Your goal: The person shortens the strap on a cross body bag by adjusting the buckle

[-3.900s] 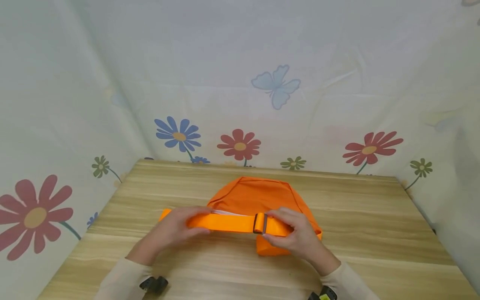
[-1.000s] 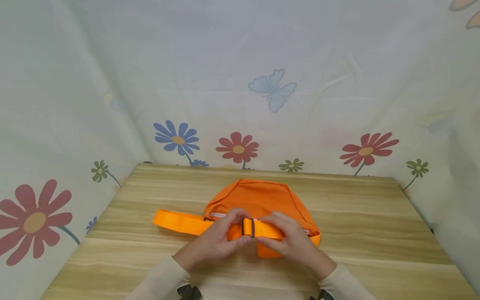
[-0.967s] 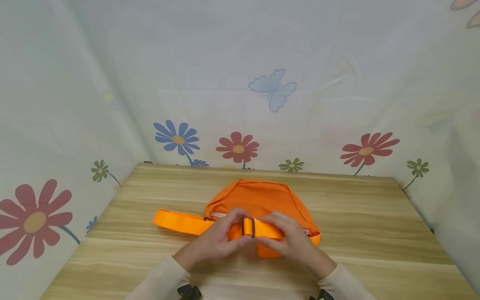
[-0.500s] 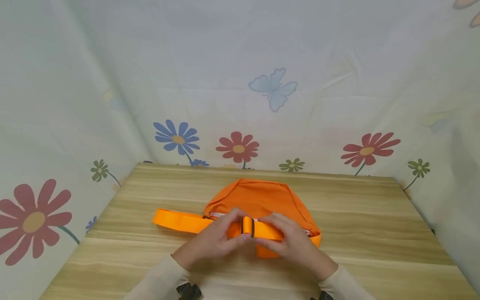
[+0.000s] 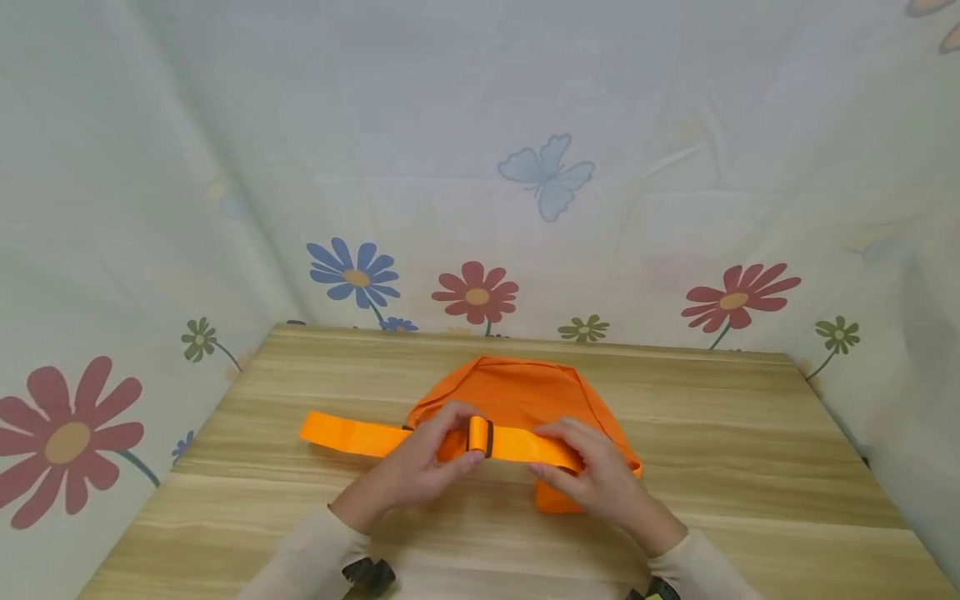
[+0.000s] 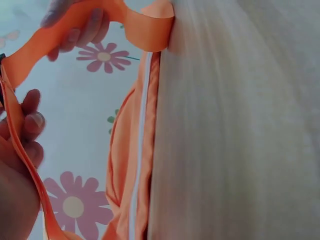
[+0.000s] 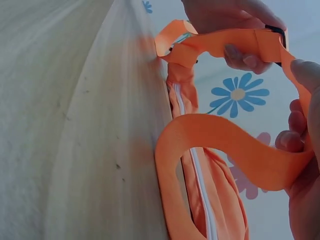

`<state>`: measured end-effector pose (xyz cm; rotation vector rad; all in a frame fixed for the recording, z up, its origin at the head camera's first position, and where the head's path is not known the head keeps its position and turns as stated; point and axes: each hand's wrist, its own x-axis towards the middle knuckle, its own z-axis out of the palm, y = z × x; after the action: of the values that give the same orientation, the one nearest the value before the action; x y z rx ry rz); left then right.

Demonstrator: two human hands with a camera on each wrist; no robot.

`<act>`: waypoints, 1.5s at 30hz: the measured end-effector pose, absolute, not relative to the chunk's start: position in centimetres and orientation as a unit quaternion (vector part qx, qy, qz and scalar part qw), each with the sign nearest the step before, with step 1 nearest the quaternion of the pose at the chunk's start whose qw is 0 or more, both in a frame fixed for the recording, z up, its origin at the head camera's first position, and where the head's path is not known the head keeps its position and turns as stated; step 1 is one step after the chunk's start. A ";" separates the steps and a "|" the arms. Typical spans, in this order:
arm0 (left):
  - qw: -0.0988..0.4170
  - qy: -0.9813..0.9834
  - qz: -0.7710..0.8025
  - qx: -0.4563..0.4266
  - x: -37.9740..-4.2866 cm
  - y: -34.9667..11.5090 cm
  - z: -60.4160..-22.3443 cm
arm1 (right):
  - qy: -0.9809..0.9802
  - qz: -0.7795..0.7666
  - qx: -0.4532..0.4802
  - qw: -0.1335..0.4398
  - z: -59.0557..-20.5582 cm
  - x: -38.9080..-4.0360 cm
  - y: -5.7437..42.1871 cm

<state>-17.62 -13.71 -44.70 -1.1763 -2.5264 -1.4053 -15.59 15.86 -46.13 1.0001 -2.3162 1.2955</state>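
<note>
An orange bag [image 5: 517, 392] lies on the wooden table, its white zipper [image 6: 142, 135] showing in the left wrist view. Its lighter orange strap [image 5: 517, 444] is lifted in front of it. My left hand [image 5: 423, 462] pinches the strap at the dark slide buckle [image 5: 490, 438], thumb below and fingers above. Further right, my right hand [image 5: 603, 479] pinches the strap between thumb and fingers. Between the hands the strap runs nearly straight. A strap loop [image 7: 200, 130] hangs down from my right hand in the right wrist view.
The wood-grained table [image 5: 712, 433] reaches back to a pale curtain [image 5: 637, 100] printed with flowers and a butterfly. A folded end of the strap [image 5: 337, 432] sticks out to the left of my left hand. Dark devices [image 5: 367, 575] sit on both wrists.
Earlier my left hand came from the strap's left part to the buckle. Over the last half second the hands have parted: the left moved left and up with the buckle, the right slightly right.
</note>
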 end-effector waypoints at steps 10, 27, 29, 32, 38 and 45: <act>0.020 -0.804 -0.449 -0.390 -17.5 -13.2 -45.3 | -0.805 0.456 0.354 0.136 -46.3 -15.4 15.0; -0.002 -0.806 -0.456 -0.377 -17.3 -12.4 -45.3 | -0.832 0.398 0.357 0.147 -45.1 -14.9 14.0; 0.001 -0.810 -0.457 -0.368 -17.3 -12.7 -45.3 | -0.837 0.398 0.348 0.139 -45.0 -15.0 14.4; 0.000 -0.817 -0.454 -0.357 -17.4 -13.0 -45.2 | -0.836 0.406 0.347 0.128 -45.1 -15.2 15.0; -0.013 -0.812 -0.464 -0.354 -17.5 -13.0 -45.4 | -0.822 0.417 0.368 0.124 -45.2 -15.5 15.3; -0.018 -0.802 -0.466 -0.373 -17.6 -12.5 -45.9 | -0.817 0.409 0.383 0.138 -45.4 -15.5 14.9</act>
<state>-17.58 -12.50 -45.94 -1.1860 -2.5496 -1.4801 -15.49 14.90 -45.45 1.1066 -2.3625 1.1815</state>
